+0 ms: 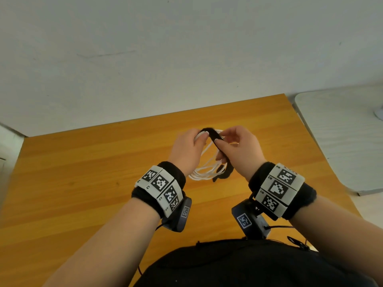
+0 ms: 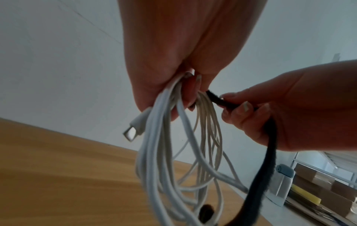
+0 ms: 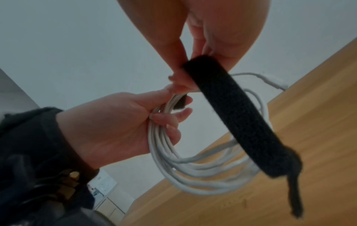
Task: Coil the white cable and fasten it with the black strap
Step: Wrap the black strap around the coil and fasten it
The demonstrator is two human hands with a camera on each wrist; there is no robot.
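Observation:
The white cable (image 1: 204, 172) hangs in several loops above the wooden table (image 1: 83, 172). My left hand (image 1: 187, 148) grips the top of the coil (image 2: 154, 152), fingers curled round the strands (image 3: 164, 145). A USB plug (image 2: 135, 128) sticks out beside that hand. The black strap (image 1: 211, 133) lies over the top of the coil, one end tucked under my left fingers. My right hand (image 1: 238, 148) pinches the strap (image 3: 231, 110) between thumb and fingers (image 2: 245, 110); its long tail (image 2: 260, 175) hangs down to the right of the loops.
A white wall rises behind the table. To the right stands a light grey surface (image 1: 342, 141). Shelving with cardboard boxes (image 2: 318, 183) shows in the left wrist view. My dark clothing (image 1: 248, 266) fills the bottom of the head view.

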